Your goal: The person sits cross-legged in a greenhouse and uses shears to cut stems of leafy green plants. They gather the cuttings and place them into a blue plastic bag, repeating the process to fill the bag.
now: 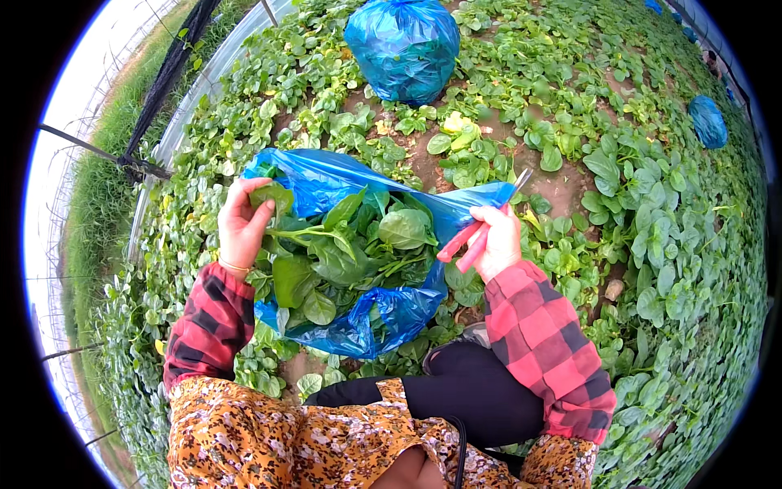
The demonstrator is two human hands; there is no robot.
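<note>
Before me an opened blue plastic bag (372, 327) holds a heap of leafy greens (342, 263) with thick stems. My left hand (244, 220) is at the bag's left rim, a green leaf (275, 197) pinched between thumb and fingers; whether it also grips the plastic I cannot tell. On the right, my right hand (498, 235) is closed around scissors with pinkish-red handles (473, 244) and the bag's right edge, drawn out taut. The scissors' metal blades point up and right, beyond the plastic.
A full, tied blue bag (403, 52) stands among the low leafy plants ahead. Another blue bag (708, 122) lies far right. Plants (666, 257) cover the ground around me, with soil patches between. A dark metal bar (79, 143) and black netting (162, 85) are at left.
</note>
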